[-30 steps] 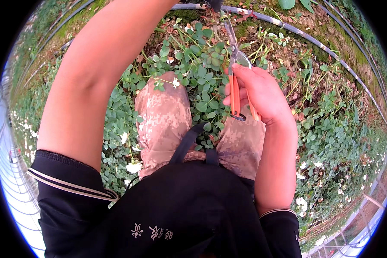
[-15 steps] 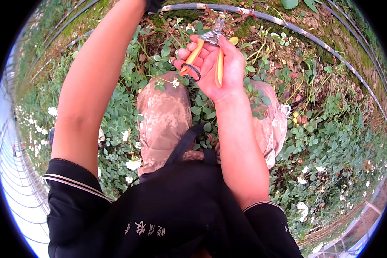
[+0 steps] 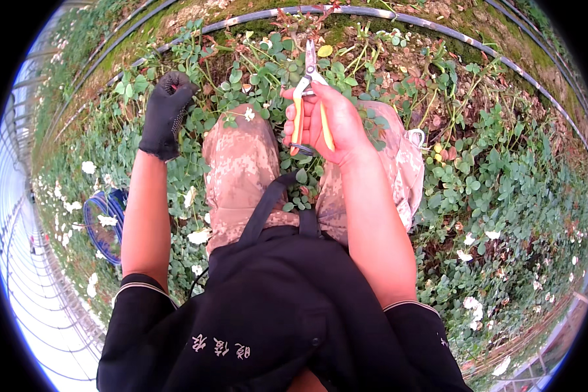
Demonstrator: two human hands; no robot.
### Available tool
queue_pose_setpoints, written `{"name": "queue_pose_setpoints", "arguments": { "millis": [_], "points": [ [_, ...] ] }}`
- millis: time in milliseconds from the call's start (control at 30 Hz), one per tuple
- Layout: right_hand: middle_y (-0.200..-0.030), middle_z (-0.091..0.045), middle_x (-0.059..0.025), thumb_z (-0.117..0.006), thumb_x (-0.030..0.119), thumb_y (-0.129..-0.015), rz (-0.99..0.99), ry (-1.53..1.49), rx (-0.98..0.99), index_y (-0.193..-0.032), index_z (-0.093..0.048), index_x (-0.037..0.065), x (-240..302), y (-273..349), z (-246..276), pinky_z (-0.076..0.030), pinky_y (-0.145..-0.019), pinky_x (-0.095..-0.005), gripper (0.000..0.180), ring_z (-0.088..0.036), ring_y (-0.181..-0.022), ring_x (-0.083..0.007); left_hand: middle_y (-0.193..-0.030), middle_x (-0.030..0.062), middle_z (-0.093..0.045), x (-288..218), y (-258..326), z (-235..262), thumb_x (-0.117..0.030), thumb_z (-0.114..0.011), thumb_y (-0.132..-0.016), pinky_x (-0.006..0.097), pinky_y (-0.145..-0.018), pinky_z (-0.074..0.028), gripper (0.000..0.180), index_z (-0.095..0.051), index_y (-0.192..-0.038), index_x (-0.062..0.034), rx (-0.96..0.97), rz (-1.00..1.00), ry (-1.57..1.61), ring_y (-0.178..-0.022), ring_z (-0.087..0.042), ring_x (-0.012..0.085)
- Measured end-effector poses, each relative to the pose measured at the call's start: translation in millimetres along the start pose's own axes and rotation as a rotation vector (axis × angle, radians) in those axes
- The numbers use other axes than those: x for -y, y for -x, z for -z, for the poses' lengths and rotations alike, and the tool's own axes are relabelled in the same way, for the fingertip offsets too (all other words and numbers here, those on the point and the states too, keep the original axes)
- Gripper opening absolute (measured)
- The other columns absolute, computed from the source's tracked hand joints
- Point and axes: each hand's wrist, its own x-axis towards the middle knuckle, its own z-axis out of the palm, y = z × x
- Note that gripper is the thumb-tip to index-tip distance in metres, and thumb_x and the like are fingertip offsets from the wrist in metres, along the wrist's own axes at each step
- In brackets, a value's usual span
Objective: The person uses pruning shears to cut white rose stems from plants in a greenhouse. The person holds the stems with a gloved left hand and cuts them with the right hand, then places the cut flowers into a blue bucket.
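Pruning shears [image 3: 310, 70] held at twelve o'clock point silver blades [image 3: 311, 52] toward twelve, yellow-orange handles [image 3: 298, 114] parted toward six

pruner blades [image 3: 311, 57]: shiny metal | handles [image 3: 298, 119]: smooth plastic | glove [image 3: 164, 119]: matt cloth

I have a passage at eleven o'clock, between the gloved left hand [image 3: 166, 117] and the secateurs [image 3: 308, 72], above low rose foliage [image 3: 234, 75]; a curved hose [image 3: 464, 40] crosses twelve, a blue basket [image 3: 115, 205] obstructs nine.
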Motion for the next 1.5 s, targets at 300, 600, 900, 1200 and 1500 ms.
{"name": "queue_pose_setpoints", "arguments": {
  "millis": [300,600,900,1200,1500],
  "points": [
    [-0.085,-0.063,-0.0153,-0.031,0.038,-0.099,0.04,-0.145,0.206,-0.112,-0.054,-0.005,9,-33,13,-0.054,-0.077,-0.0518,0.05,-0.065,-0.079,-0.0327,-0.072,-0.0038,-0.056,15,31,-50,-0.016,-0.055,-0.085,0.02,-0.049,-0.038,0.011,-0.065,-0.087,-0.0104,0.101,0.16,0.175,-0.059,-0.049,0.0053],
    [-0.089,-0.061,-0.0138,-0.035,0.04,-0.096,0.06,-0.186,0.204,-0.122,-0.049,-0.007,13,-46,15,-0.052,-0.079,-0.0491,0.056,-0.062,-0.08,-0.0294,-0.087,0.0099,-0.067,-79,-62,-111,-0.029,-0.055,-0.089,0.035,-0.067,-0.053,0.031,-0.064,-0.104,-0.0035,0.227,-0.732,-0.701,-0.078,-0.065,0.0249],
    [-0.076,-0.057,-0.0072,-0.036,0.035,-0.098,0.055,-0.084,0.072,-0.112,-0.055,-0.003,16,-45,8,-0.048,-0.06,-0.0383,0.045,-0.057,-0.065,-0.0219,-0.081,0.0134,-0.067,-99,-124,-134,-0.031,-0.058,-0.081,0.04,-0.066,-0.05,0.025,-0.069,-0.089,-0.0103,0.438,-0.765,-0.8,-0.071,-0.064,0.0284],
    [-0.074,-0.057,-0.0101,-0.038,0.031,-0.098,0.081,0.011,-0.016,-0.116,-0.053,-0.004,-7,51,18,-0.049,-0.055,-0.0372,0.042,-0.057,-0.06,-0.024,-0.095,0.0145,-0.067,-18,-89,65,-0.029,-0.057,-0.088,0.038,-0.067,-0.056,0.032,-0.063,-0.104,-0.0013,0.301,-0.448,0.934,-0.085,-0.066,0.0296],
    [-0.084,-0.062,-0.0111,-0.046,0.033,-0.096,-0.018,0.481,-0.137,-0.126,-0.048,-0.004,-30,60,-7,-0.054,-0.061,-0.0319,0.048,-0.063,-0.066,-0.0193,-0.084,0.0052,-0.06,44,118,333,-0.011,-0.054,-0.088,0.017,-0.053,-0.039,0.037,-0.054,-0.123,-0.0002,-0.922,-0.43,0.382,-0.067,-0.054,0.0097]
  ]
}}
